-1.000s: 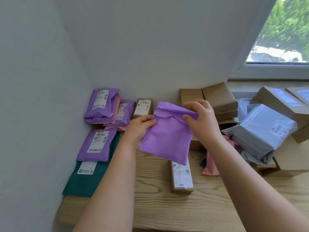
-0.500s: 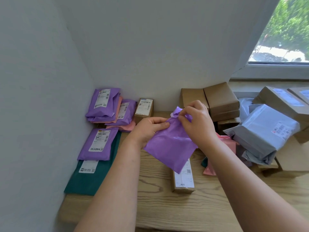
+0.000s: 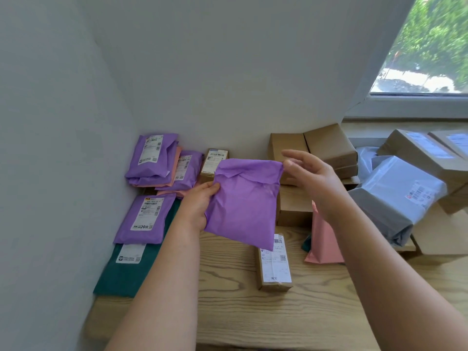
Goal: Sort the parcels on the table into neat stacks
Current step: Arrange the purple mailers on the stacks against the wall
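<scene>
I hold a plain purple mailer upright above the wooden table, its blank side toward me. My left hand grips its left edge. My right hand pinches its top right corner, the other fingers spread. Purple labelled mailers lie stacked in the back left corner, with another beside them. A third purple one lies on a dark green mailer.
A narrow labelled carton lies below the held mailer, and a pink mailer is to its right. Brown boxes stand at the back wall. A small labelled box and a grey mailer on cartons are also here.
My right hand has slid from the bunched top flap out to the right corner, and the mailer is now spread flat and held wider between both hands.
</scene>
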The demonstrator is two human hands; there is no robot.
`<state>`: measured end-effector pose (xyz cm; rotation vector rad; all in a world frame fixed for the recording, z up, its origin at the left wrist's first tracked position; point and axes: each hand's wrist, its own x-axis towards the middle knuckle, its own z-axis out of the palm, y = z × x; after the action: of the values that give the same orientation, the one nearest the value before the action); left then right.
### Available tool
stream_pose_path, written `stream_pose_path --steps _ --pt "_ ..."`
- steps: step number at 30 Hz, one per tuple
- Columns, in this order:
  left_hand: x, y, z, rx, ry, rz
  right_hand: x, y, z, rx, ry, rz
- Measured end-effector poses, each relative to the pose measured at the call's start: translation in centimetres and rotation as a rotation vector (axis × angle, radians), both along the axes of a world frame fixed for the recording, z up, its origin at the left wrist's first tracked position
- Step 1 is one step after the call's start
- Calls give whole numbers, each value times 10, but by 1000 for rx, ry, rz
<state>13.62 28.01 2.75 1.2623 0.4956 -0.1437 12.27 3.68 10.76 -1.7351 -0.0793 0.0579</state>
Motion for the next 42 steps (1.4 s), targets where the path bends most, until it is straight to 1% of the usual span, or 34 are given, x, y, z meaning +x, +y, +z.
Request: stream_pose_path --steps 1,3,6,8,10,12,15,17,18,21,23,26,27,29,32,34,36,42 --pt "0 1 0 0 5 1 -1 -3 1 19 15 73" --pt "1 2 1 14 16 15 -2 -4 2 -27 5 175" --pt "3 2 2 100 26 6 -3 3 1 -160 -40 189" --pt "3 1 2 172 20 -26 -5 7 0 -196 -71 157" --pt "3 -1 2 238 -3 -38 -7 9 1 -163 -73 135" --pt "3 -1 4 298 -28 -46 -9 9 8 -115 -54 161" --pt "4 0 4 368 -65 -61 -13 10 15 -108 -45 222" --pt "3 -1 4 409 -98 -76 -15 12 19 -99 -38 231" --pt "3 -2 5 415 -113 -81 -15 13 19 -126 -47 223" --pt "1 -4 11 382 -137 -101 -12 18 12 -318 -127 123" --pt "-2 -2 16 329 -117 -155 -9 20 6 -353 -153 34" --pt "-6 5 14 153 -104 -373 -8 19 1 -372 -151 -72" --pt "-7 6 12 109 -120 -455 -9 18 0 -357 -131 -89" --pt "-9 7 8 77 -159 -549 -12 18 -2 -240 -60 -116" --pt "-10 8 1 119 -212 -509 -19 18 -4 -27 34 -127" --pt "-9 8 -1 173 -222 -469 -23 19 -9 73 74 -133" --pt "-7 5 -4 193 -228 -463 -28 18 -15 123 94 -159" --pt "-11 -39 -14 18 -115 -577 -64 -16 -32 173 114 -338"
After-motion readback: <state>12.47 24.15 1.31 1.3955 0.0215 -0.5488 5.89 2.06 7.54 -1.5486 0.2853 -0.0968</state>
